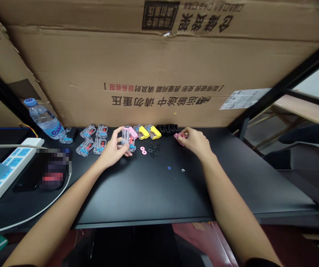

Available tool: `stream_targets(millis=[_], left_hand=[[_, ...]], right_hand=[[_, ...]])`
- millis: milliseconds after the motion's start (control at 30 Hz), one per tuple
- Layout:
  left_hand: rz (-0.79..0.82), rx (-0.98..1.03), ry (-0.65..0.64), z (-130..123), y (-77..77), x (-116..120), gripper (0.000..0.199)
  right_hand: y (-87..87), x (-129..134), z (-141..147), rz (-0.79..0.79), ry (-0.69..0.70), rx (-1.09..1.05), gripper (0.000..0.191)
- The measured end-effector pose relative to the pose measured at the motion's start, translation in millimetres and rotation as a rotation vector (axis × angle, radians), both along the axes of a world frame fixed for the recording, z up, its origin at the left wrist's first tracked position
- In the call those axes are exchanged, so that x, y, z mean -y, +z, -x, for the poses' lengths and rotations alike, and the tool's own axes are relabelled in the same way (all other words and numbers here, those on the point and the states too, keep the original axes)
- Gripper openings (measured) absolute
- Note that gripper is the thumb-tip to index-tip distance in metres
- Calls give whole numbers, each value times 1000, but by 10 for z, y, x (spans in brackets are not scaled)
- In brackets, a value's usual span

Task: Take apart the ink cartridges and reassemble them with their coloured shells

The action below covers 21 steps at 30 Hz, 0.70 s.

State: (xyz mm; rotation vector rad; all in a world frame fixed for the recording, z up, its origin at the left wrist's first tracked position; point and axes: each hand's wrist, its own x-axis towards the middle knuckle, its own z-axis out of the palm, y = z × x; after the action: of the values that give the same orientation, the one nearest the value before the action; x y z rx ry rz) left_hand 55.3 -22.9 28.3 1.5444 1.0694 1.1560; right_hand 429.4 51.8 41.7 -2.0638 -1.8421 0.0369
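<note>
My left hand (114,149) is closed around a clear plastic piece (128,138) with blue and red parts inside, held upright above the black table. Behind it shows a pink part (133,132). At the right, my right hand (194,141) pinches a small pink piece (179,138) beside the row of black parts (167,129). Two yellow-and-clear pieces (154,132) lie between the hands, by the cardboard. Below them are pink rings (143,150) and several black rings (153,150). Several clear pieces (86,147) lie left of my left hand.
A tall cardboard sheet (148,66) stands along the back edge of the table (142,200). On the left are a water bottle (46,119), a white power strip (9,168), a dark phone-like item (28,174) and a cable. A blue disc (169,168) lies near the middle.
</note>
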Motion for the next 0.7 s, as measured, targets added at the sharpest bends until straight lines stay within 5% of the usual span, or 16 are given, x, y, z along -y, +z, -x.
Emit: stream_targets(millis=[133, 333, 500, 700], left_hand=[[-210, -402, 131, 49, 164, 78, 72], [-430, -787, 423, 175, 276, 62, 24], [-439, -936, 431, 214, 179, 11, 11], [-444, -976, 377, 213, 145, 23, 31]], right_hand=[[102, 91, 218, -162, 50, -67, 27], [108, 228, 557, -196, 252, -129, 21], [51, 258, 649, -239, 364, -142, 20], [82, 265, 640, -260, 416, -199, 19]])
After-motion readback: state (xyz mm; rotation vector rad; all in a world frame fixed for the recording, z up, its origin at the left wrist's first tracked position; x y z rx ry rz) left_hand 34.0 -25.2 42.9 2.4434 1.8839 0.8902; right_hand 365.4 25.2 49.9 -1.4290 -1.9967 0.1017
